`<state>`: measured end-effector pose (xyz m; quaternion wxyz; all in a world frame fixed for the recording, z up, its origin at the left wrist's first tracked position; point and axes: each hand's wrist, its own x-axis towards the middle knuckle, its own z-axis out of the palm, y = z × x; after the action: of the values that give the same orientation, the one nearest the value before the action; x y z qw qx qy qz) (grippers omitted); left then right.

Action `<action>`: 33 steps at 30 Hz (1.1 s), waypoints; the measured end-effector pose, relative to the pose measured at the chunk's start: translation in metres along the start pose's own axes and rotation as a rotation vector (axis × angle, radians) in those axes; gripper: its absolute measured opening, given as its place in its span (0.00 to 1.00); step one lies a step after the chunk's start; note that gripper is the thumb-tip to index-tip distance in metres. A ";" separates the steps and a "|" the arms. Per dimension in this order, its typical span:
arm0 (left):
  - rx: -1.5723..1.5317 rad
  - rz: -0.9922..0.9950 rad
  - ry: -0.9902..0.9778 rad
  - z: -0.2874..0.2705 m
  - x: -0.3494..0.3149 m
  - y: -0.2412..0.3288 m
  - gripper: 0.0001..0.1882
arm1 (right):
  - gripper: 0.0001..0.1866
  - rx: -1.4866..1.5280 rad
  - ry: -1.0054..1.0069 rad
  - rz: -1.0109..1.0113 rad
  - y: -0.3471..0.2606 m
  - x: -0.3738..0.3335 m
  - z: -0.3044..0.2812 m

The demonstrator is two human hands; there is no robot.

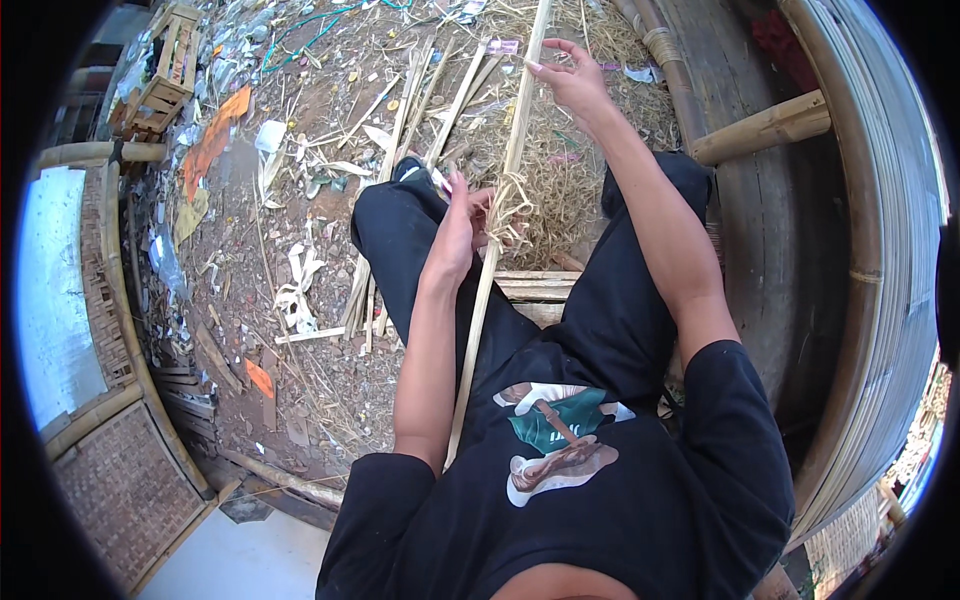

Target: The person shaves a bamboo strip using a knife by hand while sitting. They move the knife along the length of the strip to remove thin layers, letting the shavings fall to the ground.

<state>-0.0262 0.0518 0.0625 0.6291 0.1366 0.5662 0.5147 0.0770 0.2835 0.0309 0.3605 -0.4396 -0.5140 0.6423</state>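
A long, pale bamboo strip [519, 125] slants from the top of the view down between my arms to my lap. My left hand [460, 228] is at its middle, thumb up and fingers curled against the strip's left side. A tangle of thin curled shavings [512, 200] clings to the strip just there. Whether a blade sits in that hand is hidden. Farther up, my right hand [578, 88] touches the strip with its thumb laid across it and the index finger at its right edge.
Several split bamboo pieces [462, 98] lie on the littered ground beyond my left knee. Fine shavings [565, 190] heap between my legs, near stacked strips [535, 285]. A wooden crate [165, 75] stands far left. Bamboo poles [765, 128] and a wooden ledge [745, 220] border my right side.
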 end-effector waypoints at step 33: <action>0.661 0.256 0.165 0.017 0.035 -0.020 0.19 | 0.18 -0.793 -0.032 -0.558 0.030 0.012 0.002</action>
<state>-0.0082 0.0784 0.0327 0.4335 0.3603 0.7293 0.3877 0.0702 0.2878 -0.0004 0.3157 -0.3788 -0.8229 0.2823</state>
